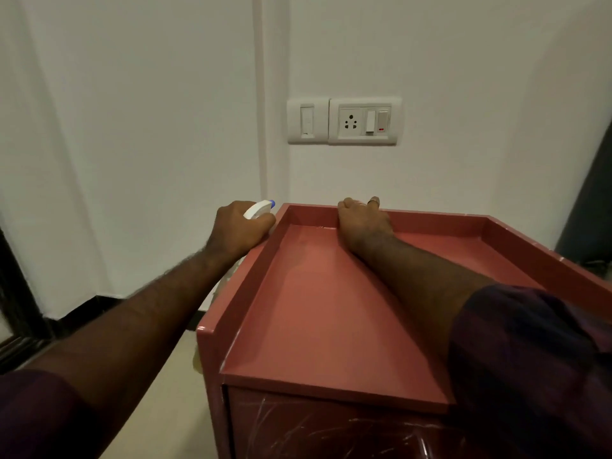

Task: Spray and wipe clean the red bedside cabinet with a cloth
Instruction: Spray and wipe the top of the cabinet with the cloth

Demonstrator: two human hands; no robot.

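Standing against the white wall, the red bedside cabinet (318, 309) shows its rimmed top. The right hand (362, 220) rests at the back rim with fingers curled; whether they clasp anything cannot be told. The left hand (238, 226) grips a white spray bottle (259, 209) just beside the left rim. A switch plate (344, 120) sits on the wall above.

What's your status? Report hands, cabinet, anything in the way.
Left hand grips sprayer beside cabinet far-left corner. Right hand curled over cabinet back rim. Cloth not in view. Nothing blocking the top.
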